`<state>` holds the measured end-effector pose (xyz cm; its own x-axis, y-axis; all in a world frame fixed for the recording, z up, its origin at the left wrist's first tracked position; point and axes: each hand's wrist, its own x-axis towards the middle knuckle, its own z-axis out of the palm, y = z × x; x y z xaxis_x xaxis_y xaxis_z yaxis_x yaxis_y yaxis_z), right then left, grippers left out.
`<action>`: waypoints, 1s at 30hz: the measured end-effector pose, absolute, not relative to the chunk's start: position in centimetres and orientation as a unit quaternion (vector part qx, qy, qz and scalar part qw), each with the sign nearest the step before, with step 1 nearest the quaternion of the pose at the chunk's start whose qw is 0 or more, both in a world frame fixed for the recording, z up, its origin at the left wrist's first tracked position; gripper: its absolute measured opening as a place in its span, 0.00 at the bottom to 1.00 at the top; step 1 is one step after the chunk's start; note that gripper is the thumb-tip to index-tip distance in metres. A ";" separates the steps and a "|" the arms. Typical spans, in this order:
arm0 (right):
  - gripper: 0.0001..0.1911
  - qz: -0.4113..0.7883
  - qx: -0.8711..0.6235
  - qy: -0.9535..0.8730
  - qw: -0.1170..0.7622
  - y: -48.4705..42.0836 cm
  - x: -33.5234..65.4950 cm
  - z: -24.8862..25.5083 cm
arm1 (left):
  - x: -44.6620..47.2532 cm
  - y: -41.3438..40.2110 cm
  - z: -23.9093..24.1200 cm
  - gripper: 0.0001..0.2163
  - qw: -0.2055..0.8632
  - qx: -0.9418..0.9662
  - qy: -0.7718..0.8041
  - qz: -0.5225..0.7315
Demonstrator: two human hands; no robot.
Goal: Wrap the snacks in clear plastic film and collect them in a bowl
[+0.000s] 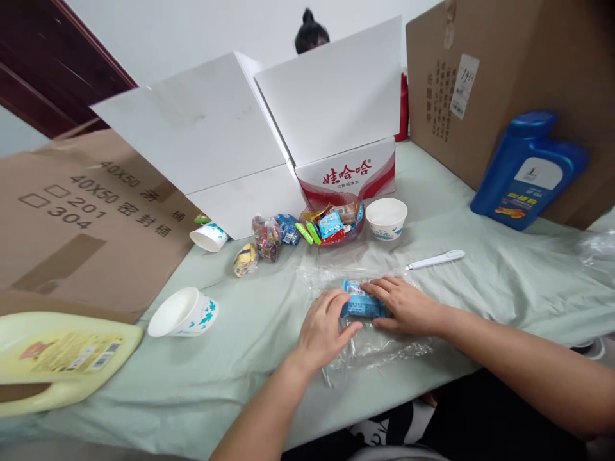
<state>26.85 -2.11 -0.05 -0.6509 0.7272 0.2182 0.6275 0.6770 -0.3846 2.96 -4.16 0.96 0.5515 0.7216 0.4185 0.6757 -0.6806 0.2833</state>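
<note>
A small blue snack packet (pixel 359 305) lies inside a clear plastic bag (pixel 372 346) on the pale green cloth. My left hand (pixel 323 333) rests on the bag, fingers curled against the packet's left end. Coming in from the other side, my right hand (pixel 403 306) lies over the packet's right end with its fingers laid flat on it. Both hands press the packet through the plastic film.
Behind the bag are a bowl of wrapped snacks (pixel 331 225), loose packets (pixel 267 238), a white paper bowl (pixel 386 218) and a white pen-like tool (pixel 436 259). Two paper cups (pixel 183 312) (pixel 209 235) lie left. Cardboard boxes (pixel 86 218), a blue jug (pixel 526 171) and a yellow jug (pixel 57 358) ring the table. A person's head (pixel 311 31) shows behind.
</note>
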 end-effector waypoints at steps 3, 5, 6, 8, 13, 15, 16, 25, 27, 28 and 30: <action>0.31 0.134 -0.410 -0.877 0.215 -2.0 27.2 0.3 | 3.2 -3.5 -0.3 0.39 0.111 0.870 0.448 0.175; 0.27 0.120 -0.430 -0.854 0.267 -1.5 27.9 1.0 | 3.0 -3.1 -0.6 0.43 0.128 0.863 0.467 0.143; 0.26 0.107 -0.440 -0.839 0.301 -1.0 28.4 1.6 | 3.0 -3.0 -0.6 0.43 0.133 0.863 0.470 0.130; 0.25 0.067 -0.461 -0.805 0.368 0.3 29.2 3.3 | 3.0 -3.0 -0.3 0.39 0.136 0.866 0.469 0.106; 0.28 -0.044 -0.502 -0.768 0.396 5.6 28.7 8.7 | 3.2 -3.1 0.4 0.33 0.134 0.868 0.471 0.083; 0.29 -0.055 -0.521 -0.772 0.359 8.2 27.6 10.3 | 3.1 -3.1 0.4 0.32 0.137 0.868 0.470 0.087; 0.30 -0.053 -0.532 -0.778 0.331 9.5 27.0 10.8 | 3.0 -3.1 0.3 0.32 0.138 0.868 0.468 0.089; 0.18 0.010 -0.496 -0.816 0.297 10.7 25.3 12.7 | 2.5 -3.4 -0.1 0.31 0.130 0.872 0.464 0.088; 0.16 0.108 -0.414 -0.862 0.271 7.9 25.9 12.0 | 2.4 -3.5 0.1 0.31 0.130 0.872 0.465 0.084; 0.17 0.180 -0.354 -0.886 0.237 6.3 26.2 11.5 | 2.3 -3.5 0.3 0.31 0.129 0.872 0.464 0.082; 0.25 0.299 -0.245 -0.912 0.140 3.3 27.1 10.0 | 2.1 -3.5 0.6 0.31 0.131 0.871 0.466 0.079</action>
<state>27.13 3.34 9.97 -0.8408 0.5303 0.1086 0.3629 0.7011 -0.6138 2.08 -3.51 0.57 0.5523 0.8335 0.0153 0.7920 -0.5304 0.3025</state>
